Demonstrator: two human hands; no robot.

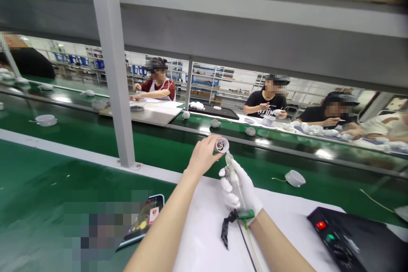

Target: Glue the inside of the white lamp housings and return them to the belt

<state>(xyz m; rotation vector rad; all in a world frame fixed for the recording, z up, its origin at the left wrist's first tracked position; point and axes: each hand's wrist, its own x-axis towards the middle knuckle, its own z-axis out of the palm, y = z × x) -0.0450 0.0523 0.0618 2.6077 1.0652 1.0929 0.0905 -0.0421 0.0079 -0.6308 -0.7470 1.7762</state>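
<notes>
My left hand (201,156), bare, is closed on a small white round cup (222,145). Its open end faces me, and small parts or wires show inside. In a white glove, my right hand (239,187) wraps round a translucent handheld tool (235,182) with a pale tip. That tip is close to the cup's lower right rim; I cannot tell if they touch. From the tool's green-fitted lower end (246,215) hang a black cord, a pale tube and a strip of black tape (225,230). White paper (199,221) lies below both hands.
A black control box (360,238) with a red switch stands at right, and a phone (145,219) lies at left. Clear cups (295,178) (46,120) sit on the green belt (165,144). A metal post (113,68) rises at left. Several people work across the line.
</notes>
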